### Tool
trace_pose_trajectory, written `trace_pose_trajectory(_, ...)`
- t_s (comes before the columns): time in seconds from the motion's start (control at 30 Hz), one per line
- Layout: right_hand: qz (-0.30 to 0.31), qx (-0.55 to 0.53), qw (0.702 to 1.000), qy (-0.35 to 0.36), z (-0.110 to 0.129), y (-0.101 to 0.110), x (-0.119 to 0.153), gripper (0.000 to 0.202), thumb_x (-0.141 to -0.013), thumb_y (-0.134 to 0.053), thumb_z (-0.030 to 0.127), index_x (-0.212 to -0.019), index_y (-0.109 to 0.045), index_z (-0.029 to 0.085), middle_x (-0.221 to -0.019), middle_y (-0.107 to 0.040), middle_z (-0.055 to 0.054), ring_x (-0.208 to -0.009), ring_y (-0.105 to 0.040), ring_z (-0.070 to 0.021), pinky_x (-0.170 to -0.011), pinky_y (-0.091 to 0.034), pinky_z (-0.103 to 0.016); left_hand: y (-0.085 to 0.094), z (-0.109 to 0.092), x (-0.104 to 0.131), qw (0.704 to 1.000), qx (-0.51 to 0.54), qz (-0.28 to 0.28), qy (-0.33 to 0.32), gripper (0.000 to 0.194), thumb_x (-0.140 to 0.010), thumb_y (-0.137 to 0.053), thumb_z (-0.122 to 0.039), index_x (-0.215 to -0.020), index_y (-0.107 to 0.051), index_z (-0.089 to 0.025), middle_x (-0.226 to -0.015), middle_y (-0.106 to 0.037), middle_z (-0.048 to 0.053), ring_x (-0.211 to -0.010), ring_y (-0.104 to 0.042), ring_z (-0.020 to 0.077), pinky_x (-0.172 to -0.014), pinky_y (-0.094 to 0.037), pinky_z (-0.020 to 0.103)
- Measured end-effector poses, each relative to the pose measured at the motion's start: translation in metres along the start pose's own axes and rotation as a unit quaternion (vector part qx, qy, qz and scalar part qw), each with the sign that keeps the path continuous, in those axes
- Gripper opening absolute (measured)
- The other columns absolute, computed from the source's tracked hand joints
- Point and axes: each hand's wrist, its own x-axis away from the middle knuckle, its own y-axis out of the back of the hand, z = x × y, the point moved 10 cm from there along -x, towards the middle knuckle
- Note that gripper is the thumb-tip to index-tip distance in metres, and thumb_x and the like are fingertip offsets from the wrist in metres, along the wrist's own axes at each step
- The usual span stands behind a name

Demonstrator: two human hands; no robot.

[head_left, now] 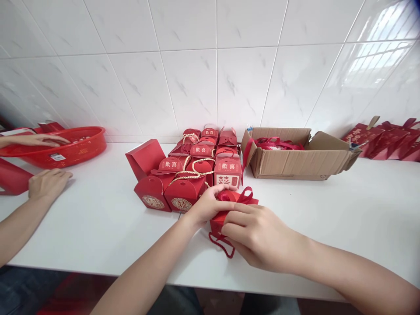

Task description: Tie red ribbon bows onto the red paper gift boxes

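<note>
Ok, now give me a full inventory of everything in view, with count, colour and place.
Small box: one, red, between the own hands; ribbon bow on top, dark red rope handle in front.
Grouped boxes: over ten, exact count hidden, red, centre; gold cords on some.
Carton: one, brown, right of centre; red ribbons inside, uncountable.
Far-right packages: several, red, by the wall.
Basin: one, red, left; contents too small to identify.
Flat-looking red piece: one, far left.
Table: one, white.
Tiled wall: one, white, behind.
Co-worker's hands: two, left.
Left hand: one, on the small box.
Right hand: one, beside it, fingertips partly hidden.
</note>
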Motion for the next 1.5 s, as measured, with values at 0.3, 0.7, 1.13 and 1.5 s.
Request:
trace_pose_trajectory(0.3, 0.057, 0.057, 0.997, 0.016, 0.013, 0.010, 0.010, 0.017, -0.078, -0.050, 0.005, -0.067, -0.054, 0.018, -0.069, -0.059, 0.000, -0.061, -0.044, -0.0149, -0.054, -0.032, -0.029, 0.000, 0.000, 0.001, 1.000, -0.010, -0.006, 0.017, 0.056, -0.060, -0.083, -0.027, -0.110, -0.059, -0.019, -0.080, -0.067, 0.001, -0.074, -0.061, 0.0138, -0.073, -0.050, 0.029)
trace_pose_trajectory(0.7, 0.054, -0.003, 0.998, -0.025, 0.006, 0.019, 0.009, 0.026, -0.092, -0.050, 0.036, -0.076, -0.059, 0.017, -0.073, -0.061, -0.001, -0.063, -0.050, -0.0141, -0.057, -0.033, -0.028, 0.000, -0.003, 0.001, 0.999, -0.032, -0.011, -0.012, 0.054, -0.062, -0.081, -0.029, -0.110, -0.058, -0.021, -0.096, -0.065, 0.004, -0.091, -0.061, 0.0201, -0.085, -0.047, 0.035)
trace_pose_trajectory(1.13, 0.095, -0.064, 0.951, -0.286, -0.126, 0.025, 0.030, 0.031, -0.095, -0.034, 0.035, -0.108, -0.060, 0.025, -0.102, -0.067, -0.004, -0.085, -0.062, -0.0201, -0.068, -0.045, -0.031, 0.014, -0.013, -0.003, 0.981, 0.152, -0.061, -0.105, 0.028, -0.080, -0.061, -0.045, -0.087, -0.060, -0.018, -0.090, -0.061, 0.002, -0.087, -0.057, 0.0159, -0.080, -0.043, 0.025)
trace_pose_trajectory(1.5, 0.356, -0.155, 0.858, -0.336, -0.130, -0.036, 0.071, 0.053, -0.062, -0.071, 0.046, -0.109, -0.056, 0.026, -0.109, -0.063, -0.005, -0.094, -0.061, -0.0275, -0.069, -0.048, -0.033, 0.016, 0.018, -0.010, 0.949, 0.289, -0.123, -0.038, 0.040, -0.082, -0.051, -0.053, -0.069, -0.058, -0.016, -0.067, -0.056, 0.000, -0.059, -0.051, 0.0105, -0.060, -0.040, 0.021)
